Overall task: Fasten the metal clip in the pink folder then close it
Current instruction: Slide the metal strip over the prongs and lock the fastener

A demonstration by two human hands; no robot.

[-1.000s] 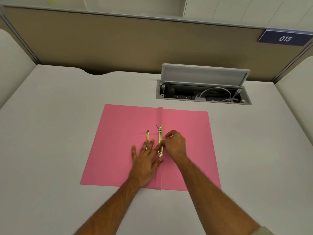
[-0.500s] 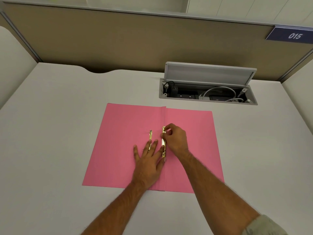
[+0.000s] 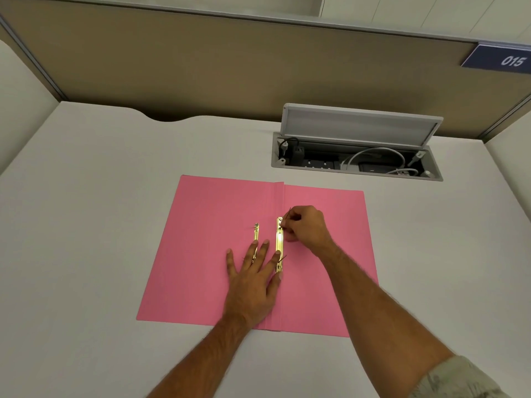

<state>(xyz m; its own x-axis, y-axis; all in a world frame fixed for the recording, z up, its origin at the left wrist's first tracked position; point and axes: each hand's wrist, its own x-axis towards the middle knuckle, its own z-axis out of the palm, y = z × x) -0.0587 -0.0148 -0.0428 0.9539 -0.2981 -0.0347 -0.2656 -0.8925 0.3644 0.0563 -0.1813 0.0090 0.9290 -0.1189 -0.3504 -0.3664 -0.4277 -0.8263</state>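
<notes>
The pink folder (image 3: pixel 201 239) lies open and flat on the white desk. A long gold metal clip bar (image 3: pixel 279 242) runs along its spine fold. A shorter gold strip (image 3: pixel 255 232) lies left of it on the left leaf. My left hand (image 3: pixel 253 277) rests flat with fingers spread, fingertips touching both strips near their lower ends. My right hand (image 3: pixel 304 226) is curled at the top end of the long bar, fingertips pinching a thin upright prong there. A second thin prong sticks up near the bar's lower end.
An open cable box (image 3: pixel 356 159) with a raised grey lid, sockets and white cables is sunk into the desk behind the folder. A beige partition (image 3: pixel 230 67) with a blue "015" label (image 3: pixel 500 60) walls the back. White desk surface surrounds the folder.
My right hand has slid up along the long bar from its lower middle to its top end. My left hand stays flat in place.
</notes>
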